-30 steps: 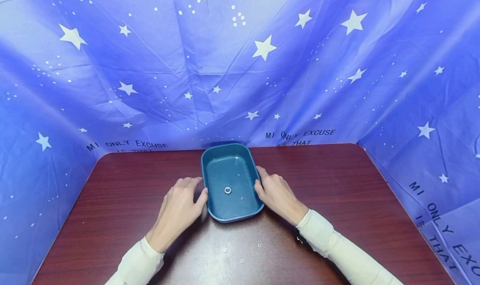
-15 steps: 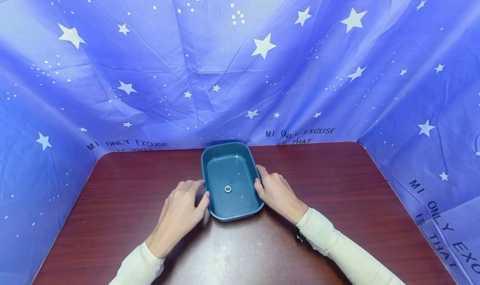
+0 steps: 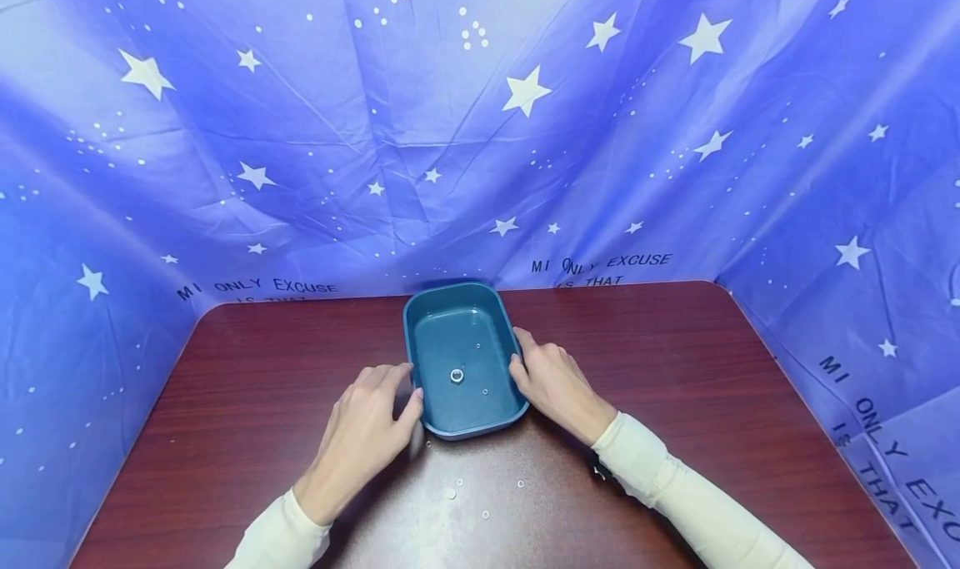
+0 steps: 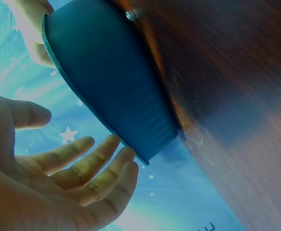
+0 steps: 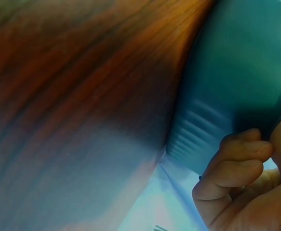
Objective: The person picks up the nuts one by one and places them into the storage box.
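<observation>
Standing near the middle of the far edge of the table (image 3: 675, 369), a blue tray (image 3: 442, 411) sits between two hands. The right hand (image 3: 558, 386) grips its right-hand rim between thumb and curled fingers. The left hand (image 3: 363, 440) has its fingers loosely bent, thumb wide apart, tips at the opposite rim; whether they press it, I cannot tell. Inside lies a metal nut (image 3: 457, 381) near two tiny rings; more small pieces (image 3: 452, 494) dot the table toward its near edge.
</observation>
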`<action>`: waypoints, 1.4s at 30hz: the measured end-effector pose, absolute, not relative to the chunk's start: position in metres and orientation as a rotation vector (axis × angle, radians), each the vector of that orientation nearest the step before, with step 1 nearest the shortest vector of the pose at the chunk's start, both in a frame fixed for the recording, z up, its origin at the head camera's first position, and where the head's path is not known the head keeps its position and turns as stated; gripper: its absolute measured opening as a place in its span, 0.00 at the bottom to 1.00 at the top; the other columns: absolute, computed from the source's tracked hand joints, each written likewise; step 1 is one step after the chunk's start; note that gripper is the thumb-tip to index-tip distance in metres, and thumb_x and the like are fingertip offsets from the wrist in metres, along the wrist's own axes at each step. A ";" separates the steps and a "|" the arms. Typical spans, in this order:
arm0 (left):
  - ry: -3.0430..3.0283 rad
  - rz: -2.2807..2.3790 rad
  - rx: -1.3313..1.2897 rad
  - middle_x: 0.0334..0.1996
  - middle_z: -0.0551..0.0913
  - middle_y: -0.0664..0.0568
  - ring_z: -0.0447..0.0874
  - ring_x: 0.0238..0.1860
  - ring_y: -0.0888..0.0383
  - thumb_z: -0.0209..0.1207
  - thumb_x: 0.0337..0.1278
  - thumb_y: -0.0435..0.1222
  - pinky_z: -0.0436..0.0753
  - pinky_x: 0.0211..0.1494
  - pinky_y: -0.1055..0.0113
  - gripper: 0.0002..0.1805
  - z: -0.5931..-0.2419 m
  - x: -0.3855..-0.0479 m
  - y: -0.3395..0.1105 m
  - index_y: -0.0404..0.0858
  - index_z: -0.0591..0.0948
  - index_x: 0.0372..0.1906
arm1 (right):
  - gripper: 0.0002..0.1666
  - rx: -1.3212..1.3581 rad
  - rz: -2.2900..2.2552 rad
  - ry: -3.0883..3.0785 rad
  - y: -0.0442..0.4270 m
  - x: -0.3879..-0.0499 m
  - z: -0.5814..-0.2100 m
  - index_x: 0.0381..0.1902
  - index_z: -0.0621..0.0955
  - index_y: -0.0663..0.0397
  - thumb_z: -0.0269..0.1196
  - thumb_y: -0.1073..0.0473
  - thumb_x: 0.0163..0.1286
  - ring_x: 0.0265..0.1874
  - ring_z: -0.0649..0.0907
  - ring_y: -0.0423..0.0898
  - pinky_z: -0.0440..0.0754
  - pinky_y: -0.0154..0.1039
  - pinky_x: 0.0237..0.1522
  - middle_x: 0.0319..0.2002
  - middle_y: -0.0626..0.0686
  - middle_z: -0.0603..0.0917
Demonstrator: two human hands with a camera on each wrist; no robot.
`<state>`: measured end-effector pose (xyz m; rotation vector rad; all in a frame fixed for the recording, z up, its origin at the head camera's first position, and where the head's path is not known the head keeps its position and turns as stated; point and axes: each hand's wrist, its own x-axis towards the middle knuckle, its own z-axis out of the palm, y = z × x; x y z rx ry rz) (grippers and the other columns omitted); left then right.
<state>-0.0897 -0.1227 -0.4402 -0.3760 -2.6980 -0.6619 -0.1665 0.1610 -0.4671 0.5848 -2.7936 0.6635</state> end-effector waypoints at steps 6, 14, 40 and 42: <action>-2.699 -0.663 -0.381 0.53 0.91 0.42 0.88 0.53 0.43 0.70 0.69 0.41 0.88 0.53 0.42 0.22 -0.440 -0.087 -0.121 0.32 0.88 0.60 | 0.28 0.590 0.650 -2.790 0.161 -0.166 -0.468 0.70 0.78 0.68 0.65 0.61 0.75 0.22 0.87 0.53 0.86 0.57 0.28 0.19 0.54 0.82; -2.702 -0.666 -0.388 0.53 0.90 0.42 0.88 0.54 0.43 0.70 0.69 0.41 0.88 0.53 0.42 0.22 -0.438 -0.084 -0.118 0.33 0.88 0.60 | 0.28 0.591 0.648 -2.788 0.162 -0.166 -0.467 0.69 0.78 0.69 0.65 0.61 0.76 0.22 0.87 0.53 0.86 0.57 0.27 0.19 0.54 0.81; -2.658 -0.639 -0.453 0.52 0.91 0.42 0.88 0.53 0.45 0.71 0.66 0.41 0.88 0.53 0.46 0.22 -0.435 -0.075 -0.109 0.32 0.89 0.58 | 0.28 0.590 0.638 -2.776 0.161 -0.166 -0.467 0.69 0.78 0.69 0.65 0.61 0.75 0.23 0.88 0.54 0.86 0.58 0.27 0.20 0.56 0.83; -2.657 -0.639 -0.459 0.51 0.91 0.42 0.88 0.53 0.45 0.71 0.66 0.41 0.88 0.53 0.46 0.22 -0.435 -0.074 -0.108 0.32 0.89 0.58 | 0.28 0.591 0.637 -2.773 0.161 -0.166 -0.467 0.69 0.78 0.69 0.65 0.61 0.75 0.23 0.88 0.55 0.86 0.58 0.27 0.20 0.57 0.83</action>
